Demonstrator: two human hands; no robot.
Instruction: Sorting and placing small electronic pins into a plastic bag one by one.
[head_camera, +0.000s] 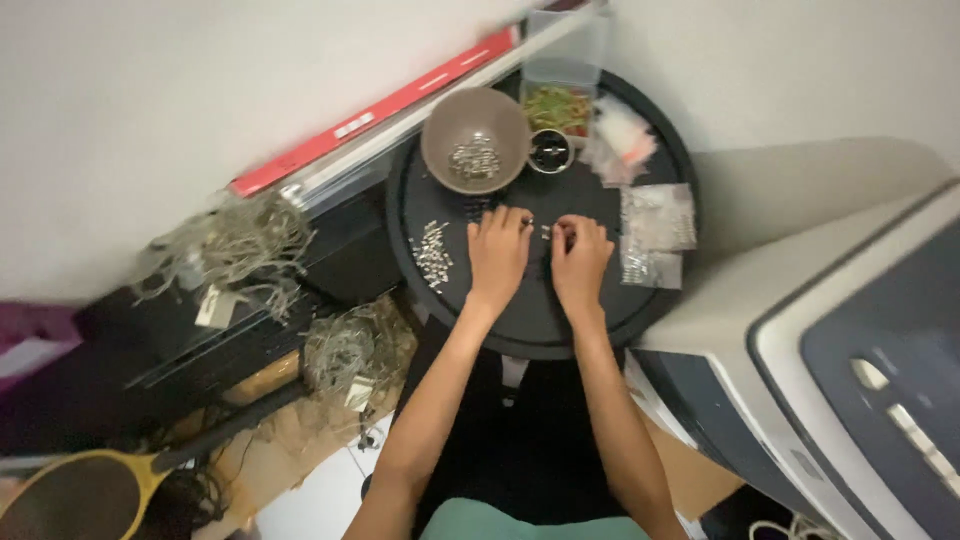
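At the frame centre, tiny silver metal parts (545, 232) are pinched by both hands, left (497, 252) and right (580, 258), fingers closed; light, stiff, probably slippery, best held by fingertips.

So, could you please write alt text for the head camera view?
Two bare hands, left and right, pinch tiny silver parts over a round black tray. A grey bowl of similar parts sits beyond, with clear bags on the right.

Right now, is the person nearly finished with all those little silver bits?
Hard to say. A pile of silver bits lies on the round black tray, and more sit in the grey bowl; which are finished is unclear. The left hand and right hand pinch tiny pieces between them. Clear bags of pieces lie unopened.
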